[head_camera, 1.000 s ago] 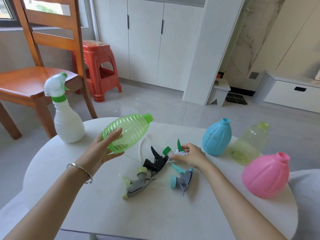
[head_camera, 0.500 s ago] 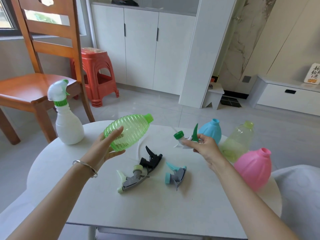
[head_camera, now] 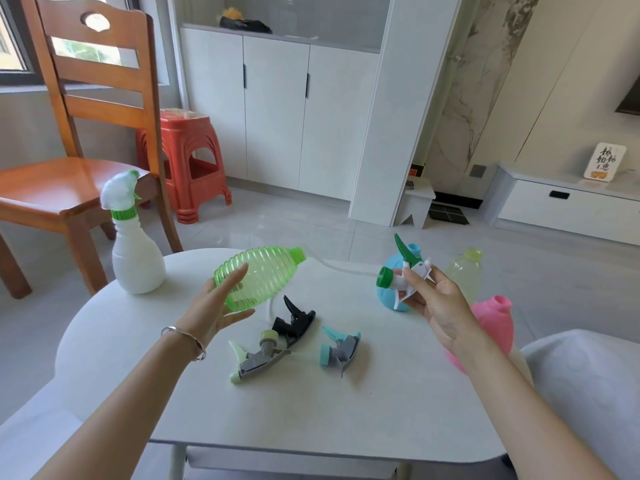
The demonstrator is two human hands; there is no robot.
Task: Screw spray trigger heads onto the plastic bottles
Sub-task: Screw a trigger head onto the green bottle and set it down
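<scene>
My left hand (head_camera: pixel 216 308) holds a clear green ribbed bottle (head_camera: pixel 263 275) on its side above the table, neck pointing right. My right hand (head_camera: pixel 431 299) grips a white spray head with a green collar and green trigger (head_camera: pixel 403 271), lifted off the table; its thin dip tube (head_camera: pixel 341 265) trails left toward the bottle neck. Three loose trigger heads lie on the white table (head_camera: pixel 311 410): a black one (head_camera: pixel 296 320), a grey one with pale green parts (head_camera: pixel 258 356) and a grey and teal one (head_camera: pixel 339 349).
A white bottle with its spray head fitted (head_camera: pixel 133 244) stands at the table's back left. A blue bottle (head_camera: pixel 393 296), a pale yellow-green bottle (head_camera: pixel 465 271) and a pink bottle (head_camera: pixel 491 320) sit at the right behind my right hand. A wooden chair (head_camera: pixel 79 161) stands beyond the table.
My right hand picked the green and white spray head up off the table and raised it to the right. The green bottle stayed in my left hand.
</scene>
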